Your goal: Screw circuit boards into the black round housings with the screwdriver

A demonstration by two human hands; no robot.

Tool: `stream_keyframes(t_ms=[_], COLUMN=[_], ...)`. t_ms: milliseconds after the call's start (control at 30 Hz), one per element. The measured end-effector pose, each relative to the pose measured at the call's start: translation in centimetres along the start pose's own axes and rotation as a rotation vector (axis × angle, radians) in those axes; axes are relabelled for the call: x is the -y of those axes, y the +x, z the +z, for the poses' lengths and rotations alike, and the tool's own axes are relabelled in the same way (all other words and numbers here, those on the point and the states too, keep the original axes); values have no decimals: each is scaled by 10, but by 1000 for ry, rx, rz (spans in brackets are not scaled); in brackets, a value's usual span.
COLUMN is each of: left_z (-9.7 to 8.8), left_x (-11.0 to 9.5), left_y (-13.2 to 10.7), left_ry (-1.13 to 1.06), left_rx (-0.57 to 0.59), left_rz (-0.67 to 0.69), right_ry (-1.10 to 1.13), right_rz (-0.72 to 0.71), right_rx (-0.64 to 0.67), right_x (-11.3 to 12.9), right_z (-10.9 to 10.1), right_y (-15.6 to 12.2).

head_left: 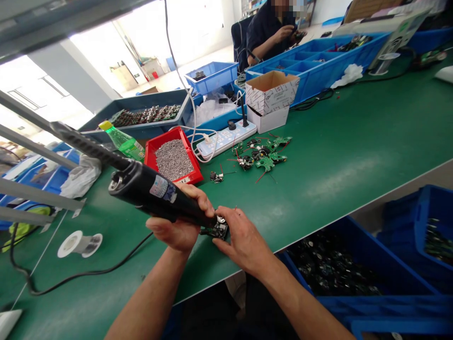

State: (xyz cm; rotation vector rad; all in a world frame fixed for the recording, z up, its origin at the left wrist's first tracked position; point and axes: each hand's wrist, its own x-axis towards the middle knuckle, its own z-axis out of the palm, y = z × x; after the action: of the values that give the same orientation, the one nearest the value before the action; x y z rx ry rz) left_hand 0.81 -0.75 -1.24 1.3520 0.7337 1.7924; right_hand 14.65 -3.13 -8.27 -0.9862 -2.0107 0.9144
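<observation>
My left hand is wrapped round a black electric screwdriver, which is tilted, its tip end down toward the right. Under that end sits a small black-and-silver electronic assembly on the green table. My right hand grips this assembly from the right side, thumb and fingers on its edges. Where the screwdriver's bit meets the assembly is mostly hidden by my fingers. Behind the hands lie several green circuit boards with red wires and small black parts. A lone small part lies nearer to me.
A red tray of small screws stands behind the screwdriver, beside a power strip and a green bottle. A solder spool and black cable lie left. Blue bins stand below the table edge; a person sits opposite.
</observation>
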Motion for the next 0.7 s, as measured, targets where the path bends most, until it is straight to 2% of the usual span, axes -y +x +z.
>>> stream_keyframes(t_ms=[333,567,700], left_z=[6,8,-2], left_x=[6,10,3], left_y=[-2,-3,3], left_ry=[-7,22,35], left_rx=[47,27,-29], left_rz=[-82,-55,-91], right_ry=[7,5,-12], right_rz=[10,26,26], right_rx=[-15,-7,-12], right_x=[2,2,-1], right_z=[-1,-1,1], right_y=[1,0,-2])
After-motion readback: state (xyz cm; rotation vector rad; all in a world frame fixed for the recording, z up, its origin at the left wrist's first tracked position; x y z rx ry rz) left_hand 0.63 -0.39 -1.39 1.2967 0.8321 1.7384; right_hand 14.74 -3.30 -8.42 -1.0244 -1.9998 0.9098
